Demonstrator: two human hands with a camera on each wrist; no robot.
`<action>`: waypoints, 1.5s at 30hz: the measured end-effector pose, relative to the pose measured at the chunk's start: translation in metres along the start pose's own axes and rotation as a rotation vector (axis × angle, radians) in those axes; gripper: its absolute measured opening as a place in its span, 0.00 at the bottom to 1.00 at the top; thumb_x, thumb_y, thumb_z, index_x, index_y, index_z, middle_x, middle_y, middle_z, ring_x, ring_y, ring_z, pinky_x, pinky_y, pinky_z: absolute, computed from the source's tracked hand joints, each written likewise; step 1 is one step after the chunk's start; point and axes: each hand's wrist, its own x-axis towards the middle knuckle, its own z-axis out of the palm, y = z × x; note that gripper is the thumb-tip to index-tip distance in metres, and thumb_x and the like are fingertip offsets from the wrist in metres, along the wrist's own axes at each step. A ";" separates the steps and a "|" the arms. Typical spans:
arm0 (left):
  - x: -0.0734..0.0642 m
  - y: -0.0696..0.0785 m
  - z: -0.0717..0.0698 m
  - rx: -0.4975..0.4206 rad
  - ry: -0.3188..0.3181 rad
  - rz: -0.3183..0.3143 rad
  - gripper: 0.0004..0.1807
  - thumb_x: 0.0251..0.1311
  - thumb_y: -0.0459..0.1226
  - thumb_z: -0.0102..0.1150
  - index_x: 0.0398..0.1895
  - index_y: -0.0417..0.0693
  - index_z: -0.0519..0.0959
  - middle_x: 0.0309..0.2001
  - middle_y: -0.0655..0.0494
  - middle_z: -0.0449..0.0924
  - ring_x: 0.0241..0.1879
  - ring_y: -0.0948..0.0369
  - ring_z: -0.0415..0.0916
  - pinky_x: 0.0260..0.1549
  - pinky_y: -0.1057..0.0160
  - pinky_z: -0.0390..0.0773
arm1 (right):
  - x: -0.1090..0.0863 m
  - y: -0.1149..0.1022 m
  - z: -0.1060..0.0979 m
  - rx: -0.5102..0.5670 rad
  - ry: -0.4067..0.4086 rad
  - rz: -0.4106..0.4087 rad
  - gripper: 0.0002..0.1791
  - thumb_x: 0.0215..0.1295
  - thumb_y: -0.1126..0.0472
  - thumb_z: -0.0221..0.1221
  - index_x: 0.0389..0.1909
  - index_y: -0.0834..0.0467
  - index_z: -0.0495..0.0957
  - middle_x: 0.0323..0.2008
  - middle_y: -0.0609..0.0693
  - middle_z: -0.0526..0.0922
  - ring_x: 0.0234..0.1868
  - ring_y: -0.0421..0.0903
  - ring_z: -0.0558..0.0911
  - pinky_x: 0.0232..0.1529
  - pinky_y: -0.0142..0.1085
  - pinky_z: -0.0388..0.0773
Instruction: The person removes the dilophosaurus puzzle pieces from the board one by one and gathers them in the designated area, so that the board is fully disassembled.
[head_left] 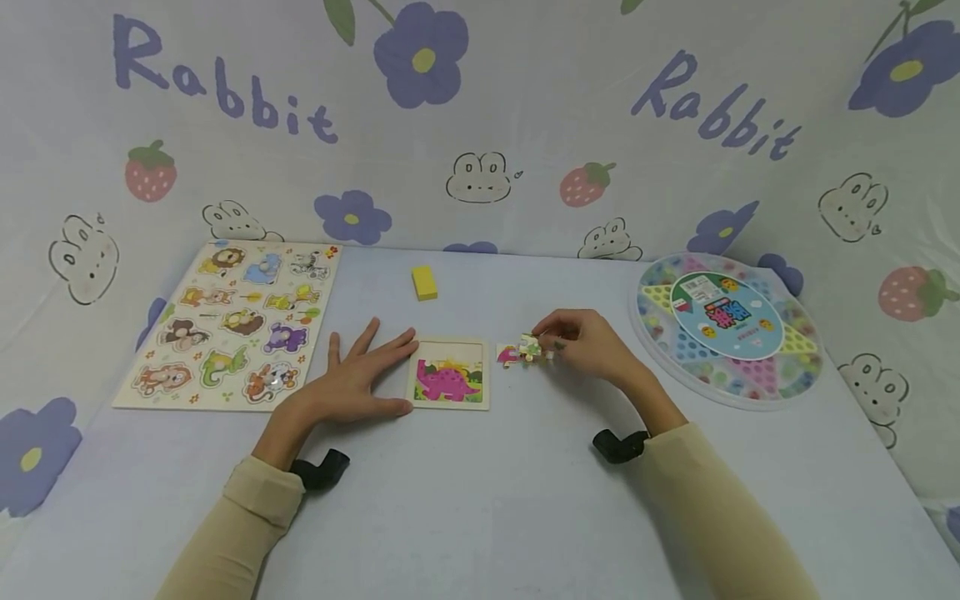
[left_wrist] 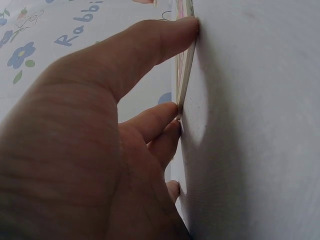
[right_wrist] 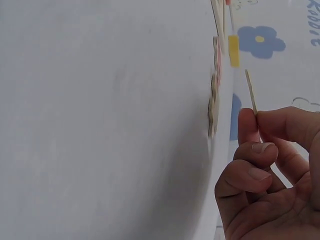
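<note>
My left hand [head_left: 352,379] lies with its fingers spread beside a small square wooden puzzle board [head_left: 450,406]. The thumb and a forward finger touch the board's left side, and the left wrist view shows the thumb tip [left_wrist: 189,30] at its edge. A pink dinosaur picture [head_left: 448,382] fills the lower part of the frame; the strip above is bare. Just right of it my right hand [head_left: 588,342] pinches a thin jigsaw piece [right_wrist: 251,92] between thumb and finger, raised above the table. Several loose jigsaw pieces [head_left: 507,355] lie below it, one pink.
An animal puzzle board [head_left: 191,337] lies at the left, behind my left hand. Near the back edge is a yellow block [head_left: 424,283]. A round game board [head_left: 783,296] in clear packaging sits at the right. A printed cloth [head_left: 480,108] hangs behind the table.
</note>
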 end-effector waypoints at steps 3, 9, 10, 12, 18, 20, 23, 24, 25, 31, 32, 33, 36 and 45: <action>0.000 0.000 0.000 0.004 0.001 0.005 0.50 0.62 0.56 0.69 0.85 0.57 0.58 0.88 0.58 0.48 0.88 0.41 0.23 0.73 0.24 0.11 | -0.004 0.007 -0.008 -0.001 0.003 0.017 0.10 0.74 0.63 0.62 0.50 0.56 0.87 0.51 0.55 0.89 0.46 0.49 0.81 0.46 0.35 0.79; 0.001 -0.001 0.000 0.007 0.004 0.011 0.50 0.62 0.55 0.69 0.85 0.58 0.58 0.88 0.59 0.48 0.88 0.42 0.23 0.73 0.25 0.11 | -0.013 0.020 -0.021 -0.019 -0.008 0.041 0.10 0.74 0.65 0.61 0.50 0.58 0.87 0.51 0.57 0.88 0.43 0.49 0.80 0.42 0.33 0.79; 0.001 -0.001 0.000 0.009 0.002 0.008 0.50 0.62 0.55 0.69 0.85 0.58 0.58 0.88 0.60 0.48 0.88 0.42 0.23 0.74 0.25 0.11 | -0.014 0.022 -0.022 -0.024 -0.009 0.052 0.10 0.74 0.65 0.61 0.50 0.57 0.87 0.50 0.57 0.88 0.43 0.49 0.79 0.42 0.33 0.79; 0.001 -0.001 0.000 0.007 0.001 0.007 0.50 0.62 0.55 0.69 0.85 0.58 0.58 0.88 0.60 0.48 0.88 0.42 0.22 0.74 0.26 0.10 | -0.016 0.025 -0.025 -0.042 -0.012 0.065 0.10 0.74 0.65 0.60 0.50 0.58 0.87 0.51 0.57 0.88 0.43 0.49 0.79 0.42 0.33 0.79; 0.001 -0.001 -0.001 0.000 0.000 0.003 0.50 0.62 0.55 0.69 0.85 0.57 0.58 0.88 0.59 0.48 0.88 0.42 0.23 0.73 0.25 0.11 | -0.018 0.028 -0.029 -0.056 -0.028 0.100 0.10 0.75 0.64 0.60 0.50 0.57 0.87 0.51 0.57 0.88 0.43 0.49 0.78 0.42 0.34 0.78; 0.001 -0.001 -0.001 0.002 0.000 0.002 0.50 0.62 0.55 0.69 0.85 0.57 0.58 0.88 0.59 0.48 0.88 0.41 0.23 0.73 0.25 0.10 | -0.018 0.028 -0.029 -0.062 -0.031 0.098 0.10 0.74 0.64 0.60 0.50 0.57 0.87 0.50 0.56 0.88 0.42 0.49 0.78 0.41 0.34 0.78; 0.001 -0.001 0.000 0.010 -0.002 0.002 0.50 0.62 0.54 0.70 0.85 0.58 0.58 0.88 0.60 0.48 0.88 0.42 0.22 0.73 0.25 0.10 | -0.017 0.028 -0.028 -0.081 -0.035 0.093 0.09 0.74 0.64 0.60 0.49 0.56 0.87 0.47 0.55 0.88 0.40 0.48 0.79 0.40 0.34 0.78; 0.001 -0.002 0.000 0.012 -0.002 0.001 0.50 0.62 0.54 0.70 0.85 0.59 0.58 0.88 0.60 0.48 0.88 0.43 0.22 0.73 0.26 0.10 | -0.017 0.029 -0.027 -0.089 -0.035 0.092 0.09 0.74 0.63 0.60 0.49 0.56 0.87 0.45 0.55 0.88 0.40 0.48 0.79 0.40 0.34 0.78; 0.001 -0.002 0.001 0.014 -0.003 0.000 0.50 0.62 0.55 0.69 0.86 0.59 0.58 0.88 0.61 0.48 0.88 0.43 0.22 0.74 0.26 0.10 | -0.017 0.029 -0.027 -0.094 -0.033 0.091 0.09 0.74 0.63 0.61 0.48 0.56 0.88 0.44 0.54 0.88 0.39 0.48 0.79 0.40 0.34 0.78; 0.001 -0.001 0.000 0.004 -0.003 0.003 0.50 0.62 0.54 0.69 0.85 0.58 0.58 0.88 0.60 0.48 0.88 0.42 0.22 0.73 0.26 0.10 | -0.018 0.030 -0.026 -0.113 -0.019 0.074 0.08 0.74 0.63 0.61 0.47 0.56 0.88 0.41 0.54 0.88 0.38 0.47 0.79 0.39 0.34 0.77; 0.000 -0.001 0.000 0.000 -0.003 0.004 0.50 0.62 0.54 0.70 0.85 0.58 0.58 0.88 0.59 0.48 0.88 0.42 0.22 0.73 0.26 0.10 | -0.018 0.030 -0.025 -0.116 -0.019 0.069 0.08 0.74 0.63 0.61 0.47 0.56 0.88 0.41 0.54 0.88 0.38 0.47 0.78 0.39 0.34 0.77; 0.000 0.000 -0.001 -0.001 -0.002 0.003 0.50 0.62 0.54 0.70 0.85 0.58 0.58 0.88 0.59 0.48 0.88 0.42 0.23 0.73 0.25 0.10 | -0.018 0.030 -0.025 -0.120 -0.019 0.062 0.08 0.74 0.63 0.61 0.47 0.56 0.88 0.42 0.54 0.88 0.38 0.47 0.78 0.39 0.34 0.77; 0.000 0.000 -0.001 -0.004 -0.001 0.001 0.50 0.62 0.54 0.69 0.85 0.57 0.59 0.88 0.59 0.48 0.88 0.42 0.23 0.73 0.25 0.11 | -0.017 0.030 -0.024 -0.137 -0.021 0.045 0.08 0.74 0.64 0.61 0.48 0.56 0.88 0.41 0.54 0.87 0.39 0.47 0.78 0.39 0.34 0.76; 0.000 0.000 -0.001 0.004 0.001 -0.002 0.50 0.62 0.54 0.70 0.85 0.57 0.59 0.88 0.59 0.48 0.88 0.42 0.23 0.73 0.25 0.11 | -0.016 0.030 -0.023 -0.150 -0.023 0.053 0.09 0.75 0.63 0.61 0.48 0.55 0.87 0.43 0.53 0.87 0.41 0.49 0.79 0.43 0.37 0.78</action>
